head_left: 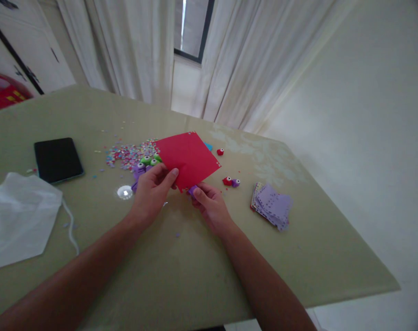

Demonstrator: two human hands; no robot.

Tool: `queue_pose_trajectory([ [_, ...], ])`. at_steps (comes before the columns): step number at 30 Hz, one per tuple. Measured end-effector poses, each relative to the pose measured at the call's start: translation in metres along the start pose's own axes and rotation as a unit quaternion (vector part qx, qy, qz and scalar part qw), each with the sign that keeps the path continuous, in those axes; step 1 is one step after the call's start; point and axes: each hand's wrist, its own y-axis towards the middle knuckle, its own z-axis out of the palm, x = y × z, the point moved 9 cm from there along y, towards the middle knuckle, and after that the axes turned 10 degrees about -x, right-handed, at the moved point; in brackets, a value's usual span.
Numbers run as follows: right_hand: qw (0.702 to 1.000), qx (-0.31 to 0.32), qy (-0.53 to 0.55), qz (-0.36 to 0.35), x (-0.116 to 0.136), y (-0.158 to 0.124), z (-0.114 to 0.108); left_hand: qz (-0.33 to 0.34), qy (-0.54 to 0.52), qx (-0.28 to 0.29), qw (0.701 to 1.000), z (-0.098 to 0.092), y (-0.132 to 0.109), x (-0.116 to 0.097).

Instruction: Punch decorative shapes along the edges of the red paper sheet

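Note:
A square sheet of red paper is pinched in my left hand, thumb on top, raised above the table. Small cut-outs show at its corners. Closed around a small purple paper punch, my right hand has it at the paper's near corner; whether the corner sits in its slot is hidden. Beside my left hand are several purple punches and green punches with eye shapes, partly covered by it. Right of the paper lie a red punch and another purple punch.
Confetti spreads behind my left hand. A dark tablet and a white face mask lie left. Stacked lilac punched paper is at right, and another red punch farther back. Curtains hang behind the table.

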Motion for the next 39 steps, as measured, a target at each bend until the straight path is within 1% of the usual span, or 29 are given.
queue_pose_trajectory([
  [4, 0.999, -0.023, 0.03, 0.006, 0.0026, 0.0008, -0.0011, -0.003, 0.002, 0.004, 1.0, 0.0012, -0.0005, 0.0],
  [8, 0.999, -0.03, 0.045, 0.002, 0.0042, 0.0014, -0.0016, -0.004, 0.009, 0.007, 1.0, 0.0012, -0.0003, 0.002],
  [14, 1.0, -0.019, 0.015, -0.01, 0.0019, 0.0006, -0.002, -0.004, 0.012, 0.005, 1.0, 0.0001, -0.0006, 0.0005],
  [18, 1.0, -0.023, -0.005, -0.016, 0.0004, 0.002, -0.004, -0.008, 0.007, 0.002, 1.0, 0.0001, -0.0006, 0.0007],
  [27, 1.0, -0.017, 0.013, -0.012, 0.0025, 0.0019, -0.0016, -0.004, 0.012, 0.002, 1.0, -0.0002, 0.0004, 0.0017],
  [33, 0.999, -0.025, -0.028, -0.032, 0.0051, 0.0008, -0.0045, 0.01, 0.036, 0.001, 0.999, -0.0014, 0.0001, -0.0009],
  [36, 0.999, -0.032, 0.004, -0.027, 0.005, 0.001, -0.0048, 0.019, 0.044, 0.003, 0.999, -0.0015, 0.0003, -0.0012],
  [39, 0.999, -0.037, 0.037, -0.004, 0.0009, 0.0023, -0.0045, 0.014, 0.035, 0.005, 0.999, -0.001, 0.0006, 0.0],
])
